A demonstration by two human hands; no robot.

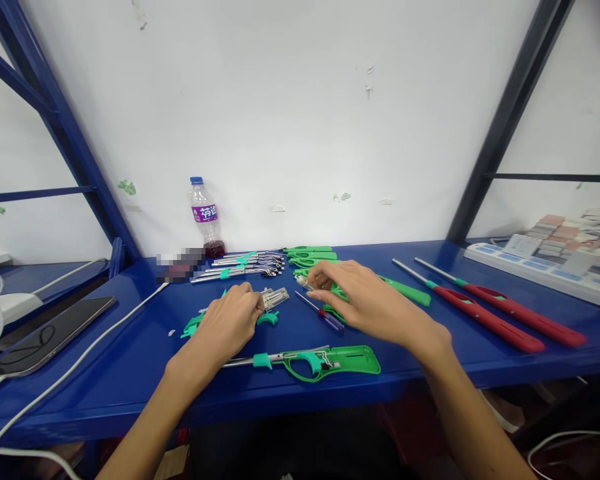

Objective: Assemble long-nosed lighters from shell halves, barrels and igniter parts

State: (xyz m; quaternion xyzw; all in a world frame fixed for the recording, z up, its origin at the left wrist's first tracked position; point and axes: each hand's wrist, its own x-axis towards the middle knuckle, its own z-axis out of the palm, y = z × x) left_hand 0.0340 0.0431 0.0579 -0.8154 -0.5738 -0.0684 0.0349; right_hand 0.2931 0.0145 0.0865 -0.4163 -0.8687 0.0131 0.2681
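A green lighter casing [360,358] is lying open at lower centre, exposing a teal trigger [310,362]. The blue bench [140,360] is standing against a white wall [305,120]. The left hand [233,313] is curling its fingers beside clear plastic pieces [277,298]; the right hand [357,293] is bringing thumb and forefinger close around a pale piece [303,281]; neither grip is showing clearly.

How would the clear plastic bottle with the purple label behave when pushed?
The clear plastic bottle probably slides easily, being light: little dark red liquid shows inside. Standing tall and narrow, it might tip if pushed high.
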